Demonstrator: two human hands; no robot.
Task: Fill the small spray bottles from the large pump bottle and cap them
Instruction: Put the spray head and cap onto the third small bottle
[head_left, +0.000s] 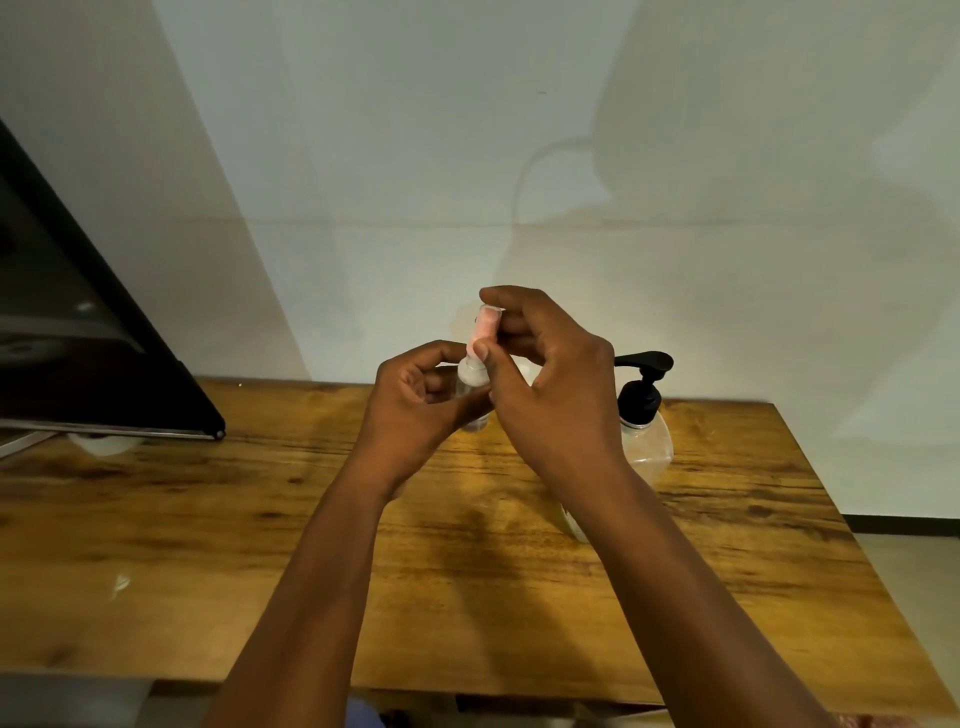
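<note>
Spray bottle (470, 387), small, clear, white-collared, held upright above the far middle of the table (208, 519); contents too small to judge. Left hand (421, 410): fingers curled round the bottle's body, steadying it from below and behind. Right hand (540, 364): thumb and fingers pinching a pinkish translucent cap (485, 327) that sits over the bottle's top, roughly in line with the neck; whether it is fully seated cannot be told. Step in hand, by judgement: capping one small bottle. To do it well, keep the body still in the left hand, hold the cap straight along the bottle's axis and not tilted, press or turn evenly until it stops, and grip the clear wall lightly so that no liquid is squeezed up through the nozzle. Pump bottle (647, 415), large, clear, with black pump head: stands on the table just right of the hands, partly behind the right wrist, its spout pointing left. Something pale lies beneath the right forearm, mostly hidden; unidentified. Table: wood-grain top, set against a pale wall (467, 130). Dark slanted panel (78, 338) at far left, over the table's left end. Small clear scrap (120, 583) on the near left of the table.
</note>
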